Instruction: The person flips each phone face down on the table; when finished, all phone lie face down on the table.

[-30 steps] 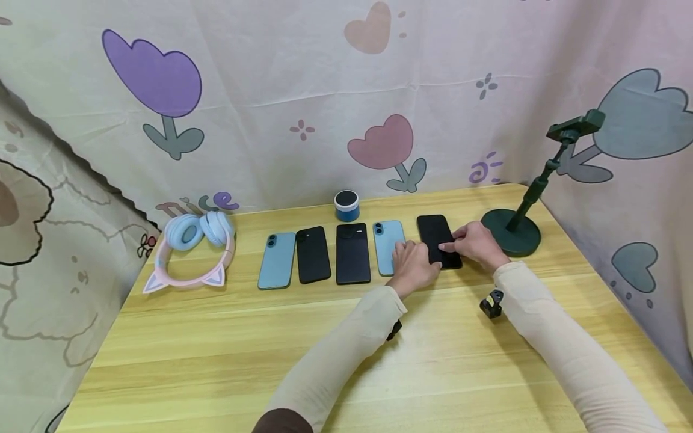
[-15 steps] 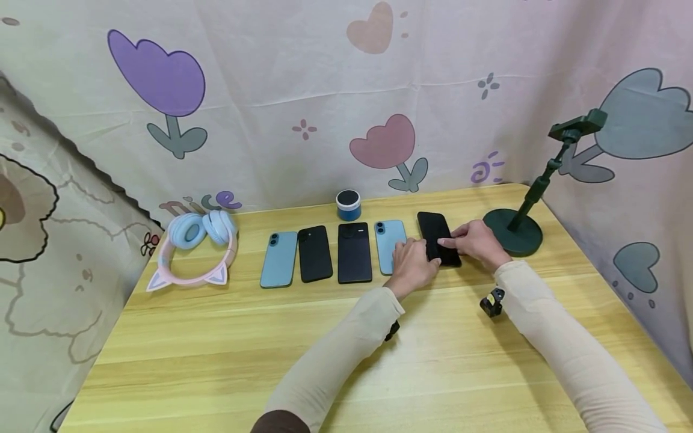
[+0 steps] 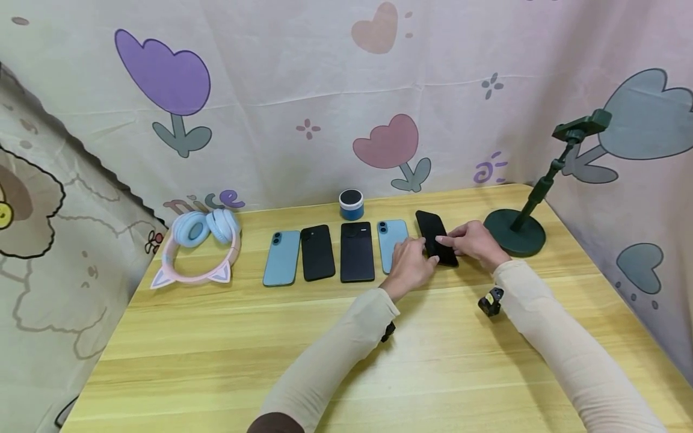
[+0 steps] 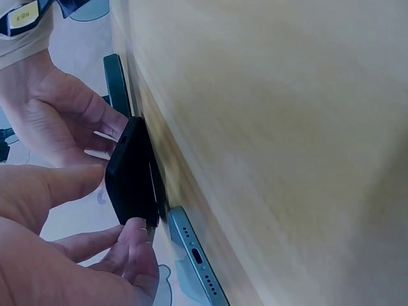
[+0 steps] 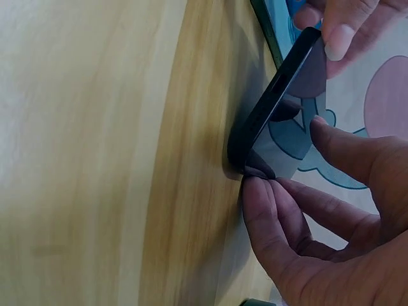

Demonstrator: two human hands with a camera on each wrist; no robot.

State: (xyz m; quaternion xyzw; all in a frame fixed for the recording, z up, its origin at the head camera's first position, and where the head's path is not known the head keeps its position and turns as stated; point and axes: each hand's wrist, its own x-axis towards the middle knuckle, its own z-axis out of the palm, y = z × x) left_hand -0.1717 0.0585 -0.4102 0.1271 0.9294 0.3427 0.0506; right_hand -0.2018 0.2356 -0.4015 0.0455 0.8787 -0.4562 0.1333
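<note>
Both hands hold a black smartphone [image 3: 431, 227] at the right end of a row of phones. Its dark glossy screen faces up. In the right wrist view the phone [image 5: 275, 95] is tilted, its left side raised from the table. My left hand [image 3: 409, 264] pinches the left edge, thumb on the screen side; the left wrist view shows its fingertips at the phone's [image 4: 129, 178] edge. My right hand [image 3: 476, 243] grips the opposite edge, fingertips by the tabletop, thumb over the screen. A light blue phone [image 3: 391, 237] lies just left, partly hidden by my left hand.
Farther left lie a dark phone [image 3: 357, 255], a black phone [image 3: 317, 255] and another light blue phone [image 3: 281, 261]. Cat-ear headphones [image 3: 189, 279] lie at the far left. A blue-and-white round container [image 3: 352, 207] stands behind, and a dark green stand [image 3: 514, 234] at right.
The black smartphone looks narrower from above, its left side tilting up between both hands. The hands have moved only slightly. The whole head view has shifted a little.
</note>
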